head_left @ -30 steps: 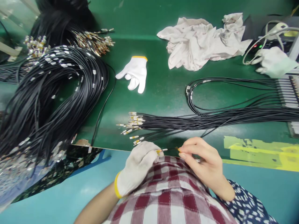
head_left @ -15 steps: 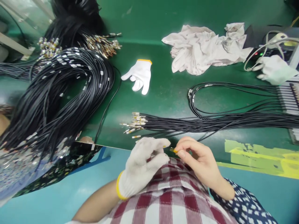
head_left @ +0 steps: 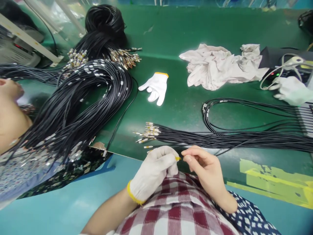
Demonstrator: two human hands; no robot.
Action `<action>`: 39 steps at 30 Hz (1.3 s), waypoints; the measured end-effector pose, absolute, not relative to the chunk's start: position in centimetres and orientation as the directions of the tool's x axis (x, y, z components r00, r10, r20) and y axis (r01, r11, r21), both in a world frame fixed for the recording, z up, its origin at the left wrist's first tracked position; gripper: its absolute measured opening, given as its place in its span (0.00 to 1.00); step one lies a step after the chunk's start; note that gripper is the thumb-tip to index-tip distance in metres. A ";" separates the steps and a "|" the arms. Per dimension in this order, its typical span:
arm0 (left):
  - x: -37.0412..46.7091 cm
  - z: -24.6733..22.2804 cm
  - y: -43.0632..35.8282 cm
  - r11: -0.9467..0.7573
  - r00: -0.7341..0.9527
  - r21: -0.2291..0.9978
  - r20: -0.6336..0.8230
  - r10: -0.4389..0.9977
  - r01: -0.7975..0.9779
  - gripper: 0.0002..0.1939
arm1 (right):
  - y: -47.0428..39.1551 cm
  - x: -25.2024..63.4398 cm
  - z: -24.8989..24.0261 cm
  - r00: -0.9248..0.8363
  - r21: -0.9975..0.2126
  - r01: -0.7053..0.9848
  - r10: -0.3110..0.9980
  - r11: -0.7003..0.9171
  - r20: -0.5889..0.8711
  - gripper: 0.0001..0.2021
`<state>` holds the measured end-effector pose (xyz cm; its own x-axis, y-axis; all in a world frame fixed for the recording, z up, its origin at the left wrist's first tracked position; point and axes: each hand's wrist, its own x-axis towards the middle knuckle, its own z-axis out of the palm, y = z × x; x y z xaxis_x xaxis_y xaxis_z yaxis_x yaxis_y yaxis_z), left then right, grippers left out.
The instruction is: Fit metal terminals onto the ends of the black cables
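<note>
Evidently we are partway through one yellow piece (head_left: 177,158), by the near edge of the desk (head_left: 181,114): our gloved left hand (head_left: 156,166) has its fingers (head_left: 168,154) pinched together on it. Our bare right hand (head_left: 207,166) has finger and thumb nearly meeting just beside it; whether they grip anything, we cannot tell. Behind, the cables (head_left: 207,138) already bear metal ends (head_left: 153,130); how many remain, we cannot judge. At right, a slotted rack (head_left: 305,122) seems to hold some cables.

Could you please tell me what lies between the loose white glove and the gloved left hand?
Metallic connector ends of black cables, seen in the head view.
</note>
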<state>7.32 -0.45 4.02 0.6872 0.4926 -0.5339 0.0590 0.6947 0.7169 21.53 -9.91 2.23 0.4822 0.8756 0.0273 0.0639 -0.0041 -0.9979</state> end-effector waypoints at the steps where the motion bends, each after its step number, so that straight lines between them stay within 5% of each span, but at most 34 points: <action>1: 7.2 3.9 -0.5 0.696 0.676 0.717 -0.532 0.510 0.039 0.06 | -9.8 21.5 2.2 0.496 -0.994 0.111 0.866 0.007 0.061 0.07; 8: 7.0 3.3 -0.7 0.552 0.536 0.826 -0.519 0.666 0.113 0.05 | -9.2 20.9 2.2 0.328 -0.786 0.597 0.847 0.158 0.419 0.11; 20: 6.3 4.5 -0.8 0.364 0.679 0.894 -0.438 0.589 0.260 0.14 | -8.7 21.6 2.3 0.305 -0.659 0.739 0.805 0.136 0.509 0.10; 24: 6.0 4.2 -0.9 0.409 0.697 0.885 -0.439 0.567 0.225 0.17 | -8.7 22.1 2.4 0.404 -0.823 0.565 0.849 0.062 0.341 0.06; 27: 5.6 3.8 -0.9 0.454 0.695 0.866 -0.459 0.554 0.210 0.17 | -8.6 22.3 2.3 0.442 -0.986 0.153 0.897 -0.071 0.004 0.05; 30: 5.4 3.5 -0.8 0.486 0.687 0.849 -0.479 0.547 0.205 0.16 | -8.5 22.5 2.1 0.421 -0.984 -0.133 0.892 -0.120 -0.166 0.08; 39: 5.2 2.9 -0.9 0.414 0.743 0.896 -0.386 0.548 0.160 0.17 | -8.5 23.0 2.3 0.262 -0.934 -0.272 0.916 -0.233 -0.305 0.11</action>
<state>5.18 -0.88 2.92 0.7425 0.5476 -0.3857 0.1604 0.4137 0.8962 23.04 -8.46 2.27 0.2618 0.9157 -0.3049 -0.2721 -0.2331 -0.9336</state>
